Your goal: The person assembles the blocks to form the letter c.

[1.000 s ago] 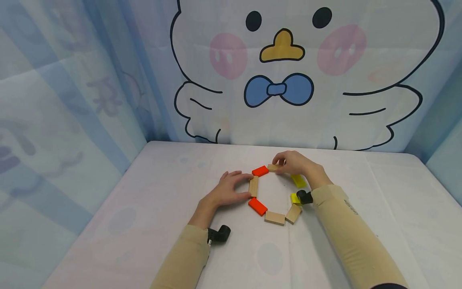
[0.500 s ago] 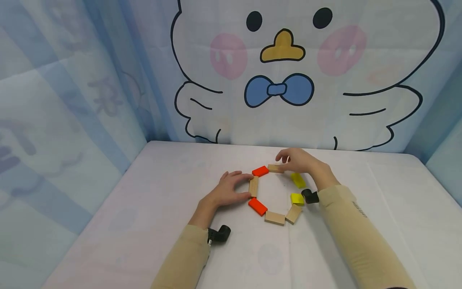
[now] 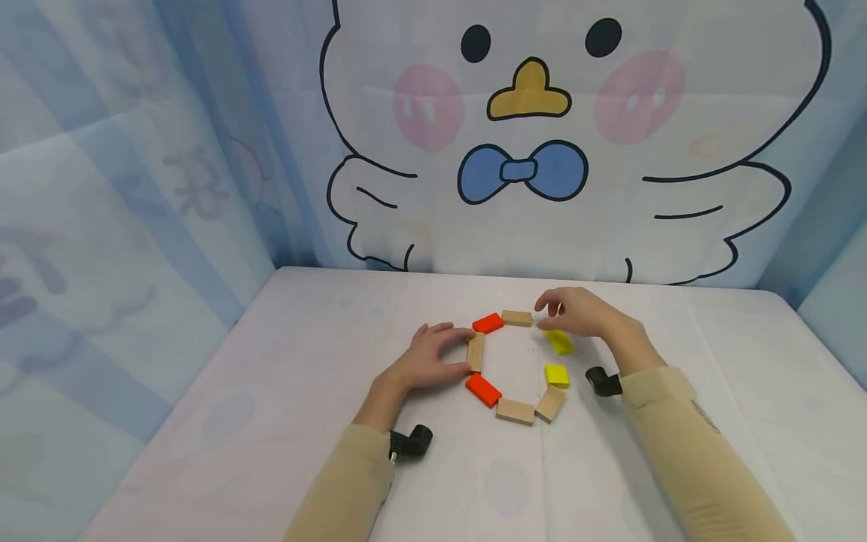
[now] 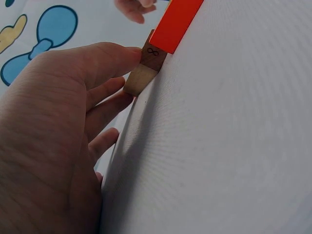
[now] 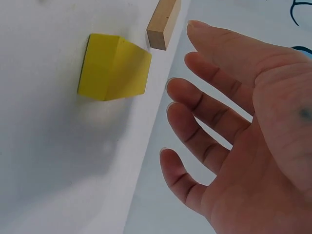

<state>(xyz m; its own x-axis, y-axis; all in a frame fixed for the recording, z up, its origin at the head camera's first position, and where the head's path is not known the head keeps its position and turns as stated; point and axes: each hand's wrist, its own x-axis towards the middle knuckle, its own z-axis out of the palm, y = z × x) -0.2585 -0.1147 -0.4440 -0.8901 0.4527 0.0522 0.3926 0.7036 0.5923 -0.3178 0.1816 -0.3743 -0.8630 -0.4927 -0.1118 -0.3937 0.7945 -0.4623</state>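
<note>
Several flat wooden, red and yellow blocks form a ring on the table, with a gap on its right side. My left hand holds the plain wooden block at the ring's left, thumb at its near end and a finger at its far end. In the left wrist view, that block sits between thumb and fingers, beside a red block. My right hand holds nothing, its fingers loosely bent by the far yellow block. Left of its fingertips lies the far wooden block.
Another red block and a wooden block lie along the near side. A tilted wooden block adjoins the near yellow block. A printed curtain hangs behind the table's far edge.
My right hand has let go of the far wooden block and moved to the right, beside the far yellow block. The left hand stays where it was.
</note>
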